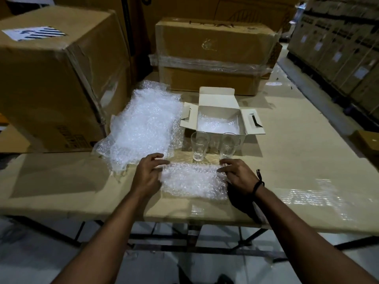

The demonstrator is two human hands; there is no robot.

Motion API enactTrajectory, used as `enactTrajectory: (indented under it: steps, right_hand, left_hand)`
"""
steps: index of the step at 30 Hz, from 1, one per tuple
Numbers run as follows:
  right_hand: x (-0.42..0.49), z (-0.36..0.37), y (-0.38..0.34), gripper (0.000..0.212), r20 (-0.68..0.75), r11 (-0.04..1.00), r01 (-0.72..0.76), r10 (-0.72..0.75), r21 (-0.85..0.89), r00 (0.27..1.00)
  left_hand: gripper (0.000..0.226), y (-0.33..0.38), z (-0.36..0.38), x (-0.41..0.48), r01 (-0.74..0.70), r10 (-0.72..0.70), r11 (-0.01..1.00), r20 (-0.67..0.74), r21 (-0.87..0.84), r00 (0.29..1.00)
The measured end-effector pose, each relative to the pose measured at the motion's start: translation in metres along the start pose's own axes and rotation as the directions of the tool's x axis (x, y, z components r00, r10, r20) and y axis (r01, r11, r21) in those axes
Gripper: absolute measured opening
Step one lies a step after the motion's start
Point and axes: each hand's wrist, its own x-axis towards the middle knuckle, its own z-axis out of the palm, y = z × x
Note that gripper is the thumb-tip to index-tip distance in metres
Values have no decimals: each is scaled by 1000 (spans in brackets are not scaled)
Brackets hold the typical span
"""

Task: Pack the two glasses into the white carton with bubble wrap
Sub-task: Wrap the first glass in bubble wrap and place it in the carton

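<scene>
A: What does the person's left hand (148,173) do at this moment?

B: It lies on the left edge of a small flat sheet of clear bubble wrap (193,180), fingers curled and a little spread, pressing that edge to the table. The right hand (238,177), with a dark cord bracelet (258,182) at the wrist, holds the right edge; its fingertips seem to pinch the far right corner.

A: So the sheet is being laid out for wrapping?

B: It looks so. To do it well, the sheet should lie smooth and square on the tan cardboard-covered table (307,171), with enough free wrap on each side to fold over a rim and a base.

A: Where are the glasses?

B: Two clear drinking glasses stand upright just beyond the sheet: the left glass (199,145) and the right glass (228,145), near each other but apart. Neither is wrapped yet.

A: And the carton?

B: The open white cardboard carton (220,105) stands just behind them, flaps out, with some bubble wrap already on its floor. A large crumpled pile of bubble wrap (143,124) lies to the left.

A: What is the risk?

B: The glasses are close to the far edge of the sheet. One hand should keep the sheet down while the other lifts one glass, so that no sleeve or wrap tips the second.
</scene>
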Motion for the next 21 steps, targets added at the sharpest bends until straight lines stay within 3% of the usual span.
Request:
enactTrajectory:
  steps: [1, 3, 5, 7, 9, 11, 13, 16, 18, 21]
  right_hand:
    - [-3, 1, -1, 47, -34, 1000, 4, -4, 0, 999]
    - [-5, 8, -8, 51, 7, 994, 54, -54, -95, 999]
    - [-6, 17, -14, 67, 150, 972, 79, -46, -222, 988]
    - [-6, 19, -15, 77, 215, 959, 42, 20, -280, 976]
    - [-8, 18, -16, 73, 151, 964, 58, -19, -260, 988]
    - [-7, 14, -17, 62, 53, 959, 117, -107, -259, 993]
    - [-4, 12, -17, 61, 48, 944, 174, -167, -281, 985]
    - [4, 10, -27, 77, 228, 935, 121, -44, -335, 973]
    - [12, 7, -38, 79, 281, 906, 86, 37, -415, 959]
    - [20, 1, -51, 63, 308, 873, 103, 56, -478, 950]
  left_hand:
    - [33, 2, -2, -2, -37, 38, 999, 29, -34, 999]
    - [22, -4, 0, -2, -196, 183, 977, 140, 84, 973]
    - [36, -9, 1, -1, -174, 111, 961, 277, 213, 955]
    - [37, -5, 1, -1, -166, 94, 947, 259, 274, 961]
    - [29, 0, 2, -2, -227, 173, 929, 203, 291, 964]
    - [35, 0, 0, -1, -271, 213, 909, 205, 316, 955]
    - [51, 0, -3, 2, -279, 180, 889, 285, 363, 942]
    - [67, 11, -3, 5, -258, 39, 846, 429, 466, 903]
    - [58, 17, 0, 8, -264, 13, 818, 444, 510, 896]
    - [30, 21, 4, 9, -282, 123, 828, 333, 485, 935]
